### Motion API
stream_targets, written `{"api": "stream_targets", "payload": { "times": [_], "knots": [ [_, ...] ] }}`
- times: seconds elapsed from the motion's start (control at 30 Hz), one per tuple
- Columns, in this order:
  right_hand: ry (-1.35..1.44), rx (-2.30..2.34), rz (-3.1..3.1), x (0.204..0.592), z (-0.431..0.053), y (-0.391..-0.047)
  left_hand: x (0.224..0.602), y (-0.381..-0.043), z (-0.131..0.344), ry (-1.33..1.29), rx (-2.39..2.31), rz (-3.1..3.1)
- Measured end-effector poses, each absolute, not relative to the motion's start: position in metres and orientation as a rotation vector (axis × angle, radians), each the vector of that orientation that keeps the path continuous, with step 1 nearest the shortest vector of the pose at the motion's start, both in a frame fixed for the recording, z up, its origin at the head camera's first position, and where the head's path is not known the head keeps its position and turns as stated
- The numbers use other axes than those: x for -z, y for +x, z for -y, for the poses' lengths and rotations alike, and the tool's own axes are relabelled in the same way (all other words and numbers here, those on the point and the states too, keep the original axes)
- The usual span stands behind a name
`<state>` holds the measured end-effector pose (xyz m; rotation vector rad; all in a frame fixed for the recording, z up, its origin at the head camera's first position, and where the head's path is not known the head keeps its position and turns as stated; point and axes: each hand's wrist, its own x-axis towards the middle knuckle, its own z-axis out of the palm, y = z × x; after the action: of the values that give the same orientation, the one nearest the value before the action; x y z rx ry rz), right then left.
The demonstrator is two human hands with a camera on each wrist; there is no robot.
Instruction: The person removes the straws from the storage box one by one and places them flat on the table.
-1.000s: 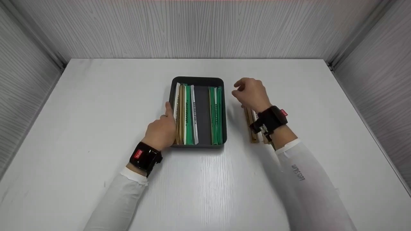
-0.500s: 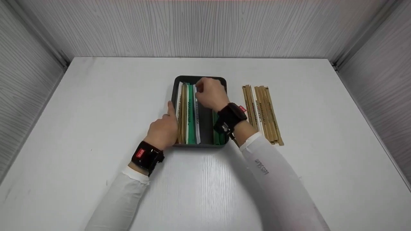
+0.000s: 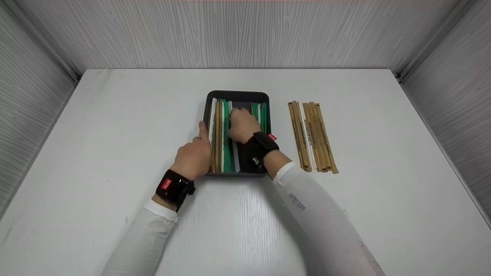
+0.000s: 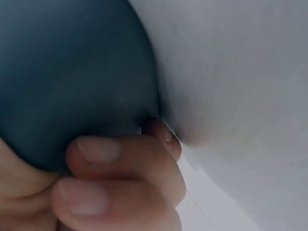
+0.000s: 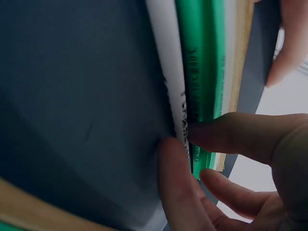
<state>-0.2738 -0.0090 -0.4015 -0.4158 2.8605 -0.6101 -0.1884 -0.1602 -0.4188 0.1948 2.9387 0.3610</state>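
Observation:
A dark grey rectangular tray (image 3: 238,94) holds long thin wrapped sticks standing lengthwise. White, brown and green sticks (image 3: 226,155) line its left side; several green ones (image 3: 263,115) lie along the right wall. My left hand (image 3: 193,158) grips the tray's left wall, index finger stretched along it and other fingers curled, as the left wrist view shows. Inside the tray is my right hand (image 3: 244,125). In the right wrist view its thumb and a finger (image 5: 175,178) pinch a white stick (image 5: 168,53) beside the green one. The hand hides part of that stick in the head view.
Right of the tray, several brown sticks (image 3: 320,138) and a white one (image 3: 308,134) lie side by side on the white table (image 3: 115,115). A grey wood-grain panel (image 3: 238,34) stands behind the table, with side panels left and right.
My right hand has come left from beside the brown sticks into the tray, then lower toward the middle of the white stick. My left hand stays on the tray.

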Motion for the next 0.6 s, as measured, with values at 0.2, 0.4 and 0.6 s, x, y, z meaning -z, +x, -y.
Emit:
{"api": "stream_targets", "payload": {
  "times": [0.2, 0.4, 0.6],
  "knots": [
    [-0.412, 0.628, -2.827, 0.4007, 0.0089, -0.2739, 0.4184, -0.1891, 0.1594, 0.191, -0.357, -2.925],
    [-0.438, 0.642, -2.823, 0.4, 0.0065, -0.2743, 0.4172, -0.1893, 0.159, 0.189, -0.357, -2.924],
    [-0.422, 0.716, -2.794, 0.4002, 0.0037, -0.2735, 0.4174, -0.1897, 0.1588, 0.172, -0.36, -2.914]
  ]
}}
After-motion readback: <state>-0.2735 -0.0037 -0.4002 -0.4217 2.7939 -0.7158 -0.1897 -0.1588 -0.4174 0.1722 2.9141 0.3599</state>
